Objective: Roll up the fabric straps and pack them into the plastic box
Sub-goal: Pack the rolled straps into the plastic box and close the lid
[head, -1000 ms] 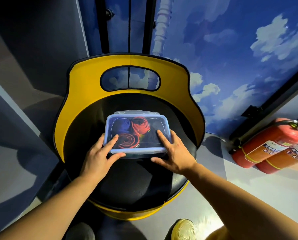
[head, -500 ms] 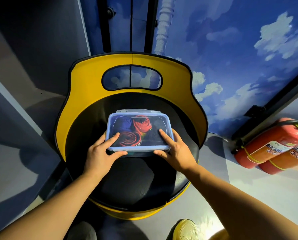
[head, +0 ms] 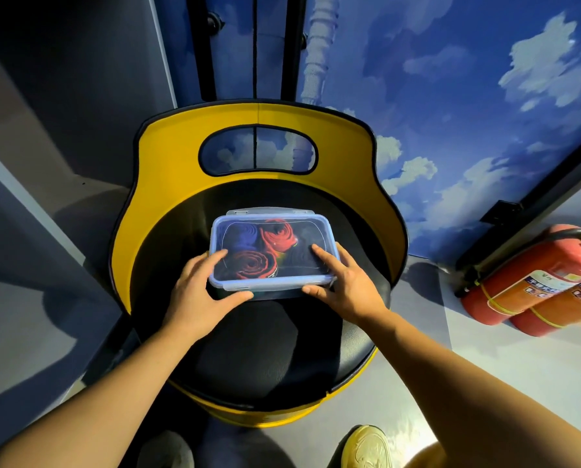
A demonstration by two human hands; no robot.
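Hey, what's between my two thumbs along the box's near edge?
Head view: only the plastic box's near wall and bare black seat between left hand and right hand.

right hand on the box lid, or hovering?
Touching. In the head view the right hand has its index finger flat on the lid of the plastic box, thumb against the near rim.

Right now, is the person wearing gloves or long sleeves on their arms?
No. The left hand and right hand are bare, with no gloves, rings or watch showing. Both forearms are uncovered too; no sleeve reaches into view.
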